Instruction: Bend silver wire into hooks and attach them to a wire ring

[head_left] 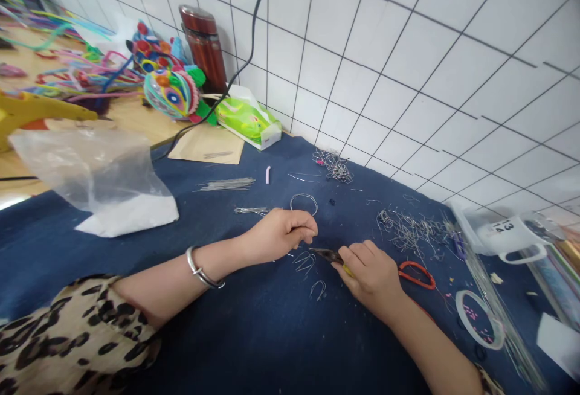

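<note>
My right hand [369, 274] is wrapped round a pair of pliers [328, 255] with dark jaws and a yellow grip. The plier tips point left, just below my left hand [290, 230], whose fingers are pinched together. Whatever that pinch holds is too fine to make out. Under the jaws lie several bent wire loops [304, 262] on the dark blue cloth [254, 334], with a smaller bent wire [318, 289] nearer me. A round wire ring [303, 195] lies just beyond my left hand. Beside that wrist is a small bundle of wires [251, 210].
Straight wires [226, 184] lie behind my left hand. Tangled wire [408, 229], orange-handled scissors [417, 275] and a round dish of pink beads [479, 319] are on the right. A plastic bag [127, 214], yellow glue gun [40, 114] and red flask [206, 51] stand left; a black cable [249, 51] hangs.
</note>
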Action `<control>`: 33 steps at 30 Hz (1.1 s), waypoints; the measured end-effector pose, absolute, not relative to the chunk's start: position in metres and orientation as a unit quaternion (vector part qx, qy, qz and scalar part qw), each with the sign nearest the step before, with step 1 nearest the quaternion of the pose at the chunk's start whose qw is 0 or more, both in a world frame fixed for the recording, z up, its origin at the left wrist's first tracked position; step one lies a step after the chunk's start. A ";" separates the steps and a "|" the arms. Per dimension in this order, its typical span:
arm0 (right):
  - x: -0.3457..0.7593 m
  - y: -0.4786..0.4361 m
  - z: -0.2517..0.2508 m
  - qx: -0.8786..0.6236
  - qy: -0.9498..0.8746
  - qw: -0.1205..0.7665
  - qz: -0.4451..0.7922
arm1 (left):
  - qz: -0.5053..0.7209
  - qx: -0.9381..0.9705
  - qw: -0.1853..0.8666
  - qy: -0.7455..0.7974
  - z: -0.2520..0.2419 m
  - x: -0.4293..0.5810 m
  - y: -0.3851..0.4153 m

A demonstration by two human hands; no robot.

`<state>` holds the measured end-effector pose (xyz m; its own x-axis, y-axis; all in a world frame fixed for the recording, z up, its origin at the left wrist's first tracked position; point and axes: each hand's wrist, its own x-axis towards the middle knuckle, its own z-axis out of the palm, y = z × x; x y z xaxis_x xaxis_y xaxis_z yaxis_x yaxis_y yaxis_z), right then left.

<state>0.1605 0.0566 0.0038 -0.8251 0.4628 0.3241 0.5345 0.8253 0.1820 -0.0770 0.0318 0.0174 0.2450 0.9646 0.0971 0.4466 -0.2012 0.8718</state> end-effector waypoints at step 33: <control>0.160 0.055 0.012 -0.310 -0.943 0.109 0.052 | 0.283 0.829 0.260 0.406 0.021 -0.078 0.029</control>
<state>0.1604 0.0551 0.0123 -0.7845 0.5952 0.1739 0.5726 0.8030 -0.1653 -0.0785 0.0289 0.0210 0.5112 0.8199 0.2580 0.5259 -0.5358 0.6606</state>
